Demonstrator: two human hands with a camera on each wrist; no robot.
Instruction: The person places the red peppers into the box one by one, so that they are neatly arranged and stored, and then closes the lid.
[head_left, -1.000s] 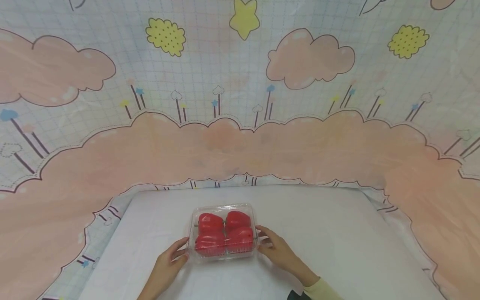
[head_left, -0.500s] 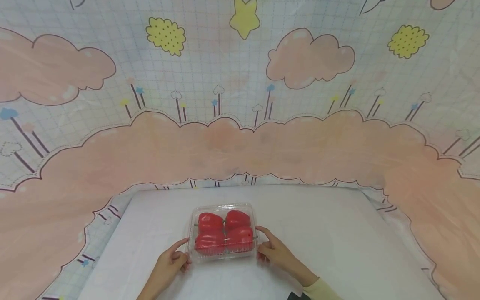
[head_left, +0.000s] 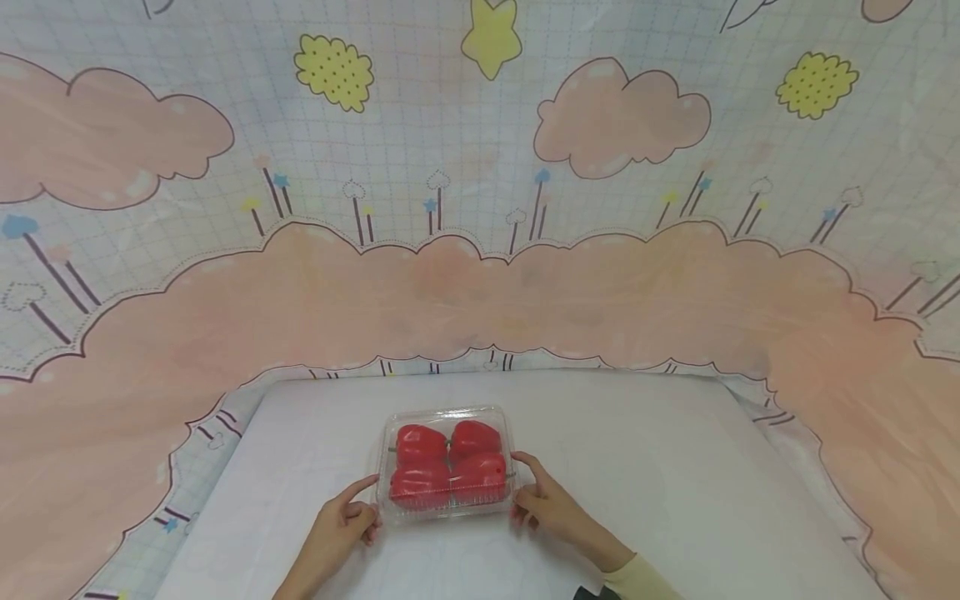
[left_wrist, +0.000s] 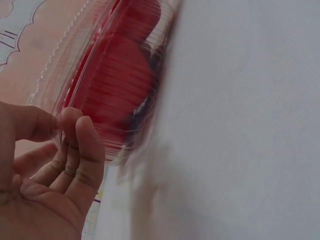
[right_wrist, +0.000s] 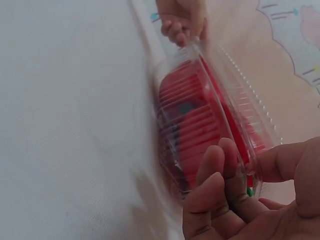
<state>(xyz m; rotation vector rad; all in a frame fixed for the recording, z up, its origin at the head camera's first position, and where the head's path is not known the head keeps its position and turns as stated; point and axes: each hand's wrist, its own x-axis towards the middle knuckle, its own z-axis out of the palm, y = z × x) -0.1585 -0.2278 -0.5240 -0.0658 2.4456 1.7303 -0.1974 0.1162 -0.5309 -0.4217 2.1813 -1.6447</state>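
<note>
A lidded clear plastic box (head_left: 442,513) sits at the middle front of the white table, with several red bell peppers (head_left: 474,438) inside. My left hand (head_left: 333,529) pinches the box's left rim between thumb and fingers; the left wrist view shows the fingertips on the thin plastic flange (left_wrist: 59,112). On the opposite side, the right hand (head_left: 551,504) pinches the right rim the same way, its other fingers curled beneath. In the right wrist view a green stem (right_wrist: 249,191) shows by the fingers, and the left hand (right_wrist: 184,22) appears at the far end.
The white tabletop (head_left: 637,467) extends on both sides of the box. Behind and around it hangs a cloth curtain (head_left: 585,308) printed with clouds and stars. A dark strap (head_left: 596,593) and a pale yellow sleeve (head_left: 641,577) are at the right forearm.
Fingers of both hands have curled in under the box's side rims, where they were more spread before. The box stays in practically the same place in the head view.
</note>
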